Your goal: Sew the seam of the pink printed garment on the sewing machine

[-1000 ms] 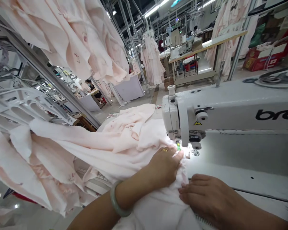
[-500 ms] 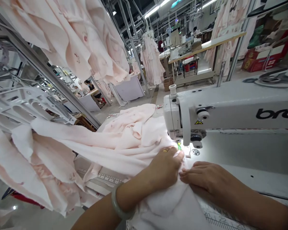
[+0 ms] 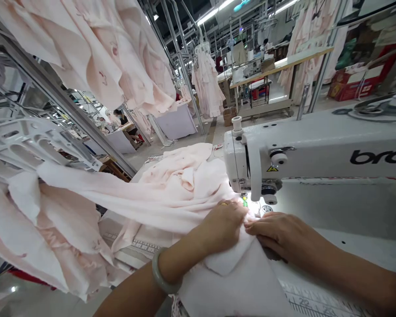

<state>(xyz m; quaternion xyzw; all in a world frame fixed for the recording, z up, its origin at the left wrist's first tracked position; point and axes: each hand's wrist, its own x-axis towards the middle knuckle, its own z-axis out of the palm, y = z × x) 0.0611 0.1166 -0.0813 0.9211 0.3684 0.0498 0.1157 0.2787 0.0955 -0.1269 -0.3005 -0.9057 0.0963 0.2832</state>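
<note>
Glare-washed needle area (image 3: 245,200), lettering (image 3: 379,157) cut off at right on sewing machine (image 3: 310,143), pale pink fabric (image 3: 198,189) beside needle, under curled left hand (image 3: 222,226) and fingertips of half-open right hand (image 3: 280,231), grips impossible to tell

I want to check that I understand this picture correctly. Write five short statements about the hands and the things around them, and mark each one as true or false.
1. The left hand rests on the pale pink fabric. True.
2. The person wears a bangle on the right arm. False: the bangle is on the left arm.
3. The right hand touches the pale pink fabric. True.
4. The white hangers are to the right of the sewing machine. False: the white hangers are at the left of the picture, the sewing machine at the right.
5. A bright light shines under the sewing machine's head. True.
</note>
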